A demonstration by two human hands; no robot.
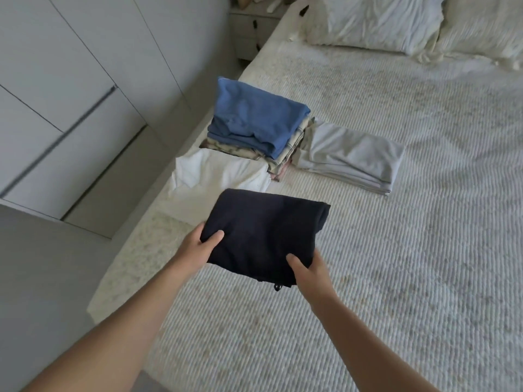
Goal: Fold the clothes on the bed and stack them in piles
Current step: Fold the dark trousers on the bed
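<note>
holding the folded navy garment by its near edge, i have my left hand pinching the left corner, thumb on top and fingers curled under, and my right hand clamped the same way on the right corner. it hangs just above the bed, so i judge folding done and stacking in hand. just beyond lies a folded white top; past it the tall pile topped with blue, and beside that a grey pile. next move, i think: carry it forward, lower it flat and square onto a pile, then let go.
</note>
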